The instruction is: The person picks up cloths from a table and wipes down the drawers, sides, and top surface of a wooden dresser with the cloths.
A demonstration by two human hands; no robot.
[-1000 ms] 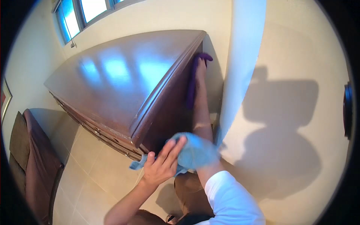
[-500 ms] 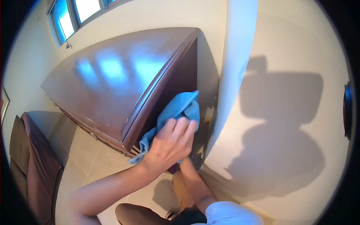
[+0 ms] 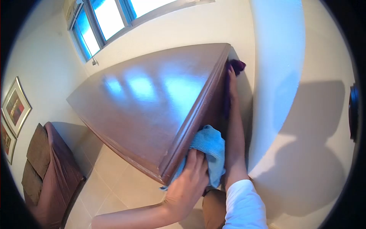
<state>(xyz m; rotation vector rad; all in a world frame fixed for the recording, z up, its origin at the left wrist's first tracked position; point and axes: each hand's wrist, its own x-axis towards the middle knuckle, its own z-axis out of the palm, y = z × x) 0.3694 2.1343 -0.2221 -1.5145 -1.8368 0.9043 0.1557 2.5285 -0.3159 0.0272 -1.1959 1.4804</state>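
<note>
A light blue cloth is bunched under my left hand, whose fingers are curled into it against the near part of the brown dresser's side panel. My right hand reaches along the same side to the far corner, on a dark purple cloth that sticks out past the edge. Part of the purple cloth hangs down beside the panel. The dresser has a glossy top with window reflections.
A wall with a projecting column stands close on the right. Windows are above the dresser. At left are a brown-covered seat with cushions and framed pictures. Tiled floor lies below.
My right hand, low near my legs half a second ago, has reached back to the far corner with the purple cloth. My left hand stays near the front with the blue cloth. The view has shifted.
</note>
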